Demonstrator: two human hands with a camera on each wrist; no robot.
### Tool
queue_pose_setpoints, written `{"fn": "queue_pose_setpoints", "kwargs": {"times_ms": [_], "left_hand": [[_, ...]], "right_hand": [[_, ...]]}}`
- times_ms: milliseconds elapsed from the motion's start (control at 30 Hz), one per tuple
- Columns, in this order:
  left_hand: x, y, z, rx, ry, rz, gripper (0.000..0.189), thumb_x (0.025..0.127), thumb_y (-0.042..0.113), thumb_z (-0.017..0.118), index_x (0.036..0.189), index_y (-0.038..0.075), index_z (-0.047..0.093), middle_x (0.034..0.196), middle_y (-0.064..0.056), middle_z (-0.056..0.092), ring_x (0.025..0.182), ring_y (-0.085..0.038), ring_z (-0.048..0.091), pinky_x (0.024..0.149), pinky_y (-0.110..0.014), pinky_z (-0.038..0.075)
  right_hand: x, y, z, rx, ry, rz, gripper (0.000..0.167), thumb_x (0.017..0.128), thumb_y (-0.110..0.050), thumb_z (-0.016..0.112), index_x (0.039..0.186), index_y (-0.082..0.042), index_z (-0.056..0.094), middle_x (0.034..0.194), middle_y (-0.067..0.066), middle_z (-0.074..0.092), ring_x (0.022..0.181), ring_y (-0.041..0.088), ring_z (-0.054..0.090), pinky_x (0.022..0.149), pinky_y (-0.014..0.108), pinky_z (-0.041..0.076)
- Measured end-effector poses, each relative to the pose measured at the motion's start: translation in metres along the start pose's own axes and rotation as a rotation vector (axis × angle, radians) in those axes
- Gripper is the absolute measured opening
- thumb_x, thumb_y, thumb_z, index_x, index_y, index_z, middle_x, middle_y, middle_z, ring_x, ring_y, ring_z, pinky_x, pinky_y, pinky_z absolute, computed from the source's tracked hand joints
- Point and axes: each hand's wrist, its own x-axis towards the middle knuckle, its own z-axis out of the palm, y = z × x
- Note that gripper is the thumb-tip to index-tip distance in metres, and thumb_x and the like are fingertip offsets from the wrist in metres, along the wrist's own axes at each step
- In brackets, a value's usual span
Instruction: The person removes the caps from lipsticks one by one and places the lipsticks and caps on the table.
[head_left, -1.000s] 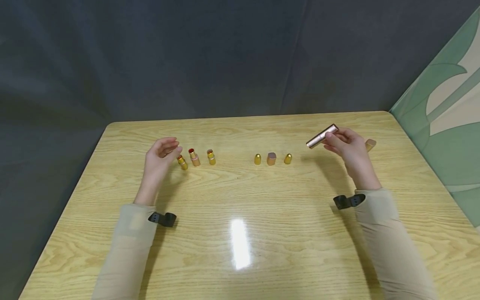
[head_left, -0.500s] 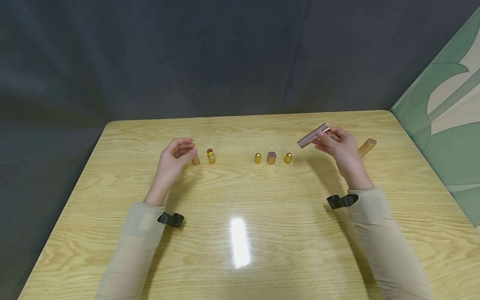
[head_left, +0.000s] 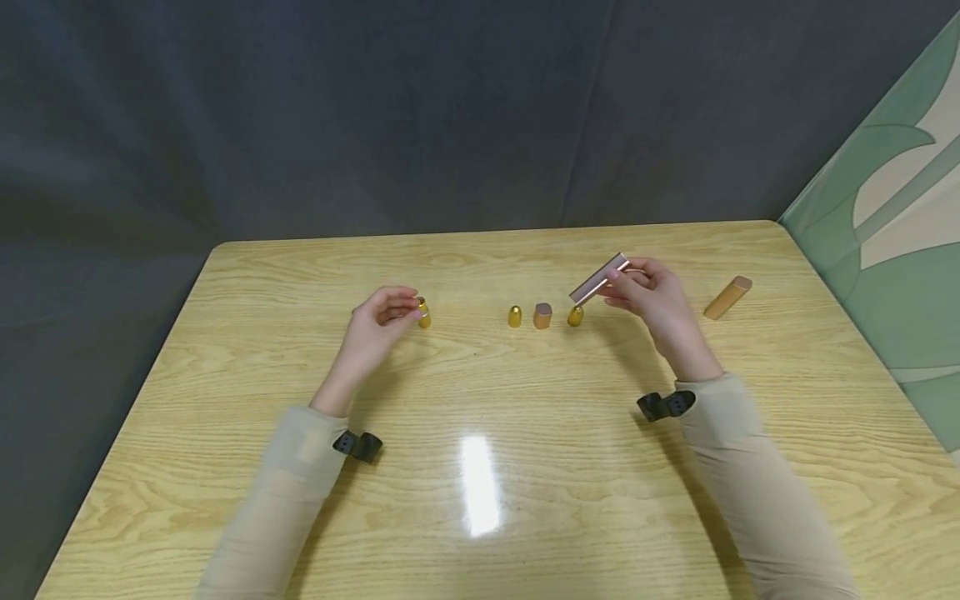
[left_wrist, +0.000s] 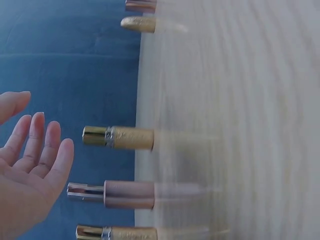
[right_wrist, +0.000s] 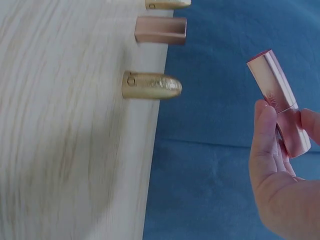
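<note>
My right hand (head_left: 660,312) pinches a closed rose-gold lipstick (head_left: 597,279) between thumb and fingers, tilted above the table and close over a gold cap (head_left: 575,317). With thumb and fingers apart, my left hand (head_left: 378,325) holds nothing. It hovers by a gold lipstick base (head_left: 424,318), and in the head view it hides the other bases. Three uncapped bases stand upright in the left wrist view: a gold one (left_wrist: 132,137), a rose one (left_wrist: 130,195) and a second gold one (left_wrist: 134,233). Left of the nearer gold cap stand a rose cap (head_left: 542,317) and another gold cap (head_left: 514,317).
A copper-coloured closed lipstick (head_left: 728,298) lies at the right of the wooden table (head_left: 570,467). A dark cloth (head_left: 450,117) hangs behind the table's far edge. A green patterned panel (head_left: 915,250) borders the right side.
My left hand has moved right along the row of bases. My right hand has moved left with the rose-gold lipstick, uncovering the copper-coloured one. Bases and caps stay in place.
</note>
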Motion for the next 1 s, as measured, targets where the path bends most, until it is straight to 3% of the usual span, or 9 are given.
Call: {"fn": "queue_pose_setpoints", "kwargs": {"times_ms": [167,333,1000], "left_hand": [[0.0,-0.003,0.011,0.019,-0.04,0.017,0.037,0.093,0.01,0.06,0.126,-0.005,0.052,0.121,-0.023,0.059,0.11,-0.029,0.056,0.098,-0.033,0.046],[0.002,-0.004,0.021,0.024,-0.1,0.009,0.037,0.093,0.01,0.06,0.126,-0.005,0.053,0.12,-0.023,0.059,0.111,-0.033,0.056,0.101,-0.043,0.045],[0.009,-0.005,0.039,0.095,-0.276,-0.07,0.039,0.094,0.015,0.06,0.129,0.0,0.053,0.125,-0.018,0.059,0.115,-0.031,0.058,0.093,-0.038,0.052]], "right_hand": [[0.001,0.003,0.009,-0.04,-0.01,0.01,0.017,0.094,-0.015,0.059,0.106,-0.012,0.048,0.082,-0.014,0.067,0.077,-0.003,0.067,0.071,0.012,0.054],[0.002,0.006,0.016,-0.093,-0.027,0.038,0.017,0.095,-0.016,0.058,0.106,-0.012,0.046,0.083,-0.017,0.066,0.078,-0.004,0.066,0.072,0.012,0.054],[0.006,0.009,0.043,-0.201,-0.067,0.089,0.023,0.096,-0.019,0.058,0.111,-0.005,0.047,0.08,-0.017,0.062,0.077,-0.004,0.065,0.077,0.019,0.056]]}}
